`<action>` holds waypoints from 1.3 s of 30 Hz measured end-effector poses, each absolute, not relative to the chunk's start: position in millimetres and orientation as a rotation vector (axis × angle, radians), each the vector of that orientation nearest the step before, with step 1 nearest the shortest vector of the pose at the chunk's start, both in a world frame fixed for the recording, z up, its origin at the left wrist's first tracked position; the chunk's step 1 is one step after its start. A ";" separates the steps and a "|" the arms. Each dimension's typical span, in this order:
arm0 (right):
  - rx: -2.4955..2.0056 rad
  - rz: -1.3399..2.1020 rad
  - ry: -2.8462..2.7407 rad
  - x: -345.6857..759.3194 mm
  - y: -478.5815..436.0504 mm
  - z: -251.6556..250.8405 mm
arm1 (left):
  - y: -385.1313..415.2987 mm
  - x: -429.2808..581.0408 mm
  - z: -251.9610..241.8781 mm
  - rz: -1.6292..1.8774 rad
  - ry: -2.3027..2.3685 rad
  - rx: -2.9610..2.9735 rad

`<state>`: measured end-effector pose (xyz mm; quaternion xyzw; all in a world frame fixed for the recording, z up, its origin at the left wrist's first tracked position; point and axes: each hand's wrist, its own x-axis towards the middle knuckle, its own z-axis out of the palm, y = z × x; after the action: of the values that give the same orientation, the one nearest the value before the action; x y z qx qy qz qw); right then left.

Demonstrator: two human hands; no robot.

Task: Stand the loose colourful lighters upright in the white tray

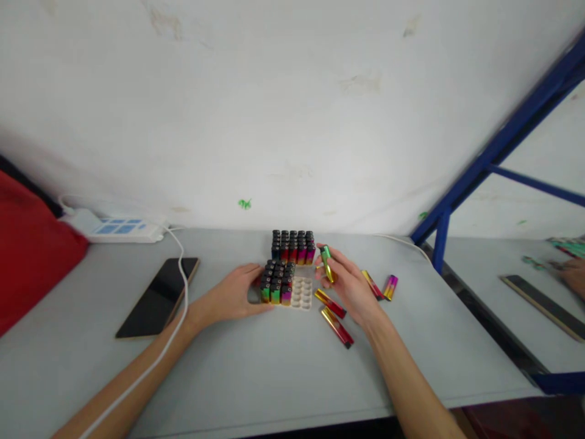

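My right hand (pixel 350 280) pinches a green-and-gold lighter (pixel 327 264), held tilted above the table. My left hand (pixel 235 294) grips the left side of a pale tray (pixel 301 294), thumb along its front and fingers reaching behind. Upright lighters (pixel 276 283) with black tops fill the left part of that tray; round empty slots show on its right. Directly behind stands a second block of upright lighters (pixel 293 246) in rows. Two red-and-gold lighters (pixel 337 327) lie between the tray and my right forearm. Beyond my right wrist lie another red-and-gold lighter (pixel 373 285) and a purple-and-gold lighter (pixel 390 287).
A black phone (pixel 158 299) lies at left, with a white cable (pixel 185 277) passing over it and my left forearm. A power strip (pixel 123 229) sits against the wall. Blue metal framing (pixel 441 241) stands at right; beyond it are another phone (pixel 543 305) and another person's hand (pixel 574 275).
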<state>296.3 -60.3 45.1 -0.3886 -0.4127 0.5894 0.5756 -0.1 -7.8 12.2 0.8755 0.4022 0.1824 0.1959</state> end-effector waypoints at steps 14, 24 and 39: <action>-1.179 1.144 -1.203 287.5 -48.5 12.7 | -7.7 1.1 15.4 0.517 1.109 2.432; -1.424 0.800 -1.333 289.6 -51.3 7.1 | -6.8 0.6 13.3 0.521 1.119 2.447; -1.354 0.512 -1.761 293.6 -56.2 10.2 | 1.5 -5.0 6.3 0.469 1.089 2.402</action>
<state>293.6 -56.2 10.2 -0.5398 -0.7018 0.2042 0.4176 -5.0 1.5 6.3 0.8729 0.3956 0.1703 0.2294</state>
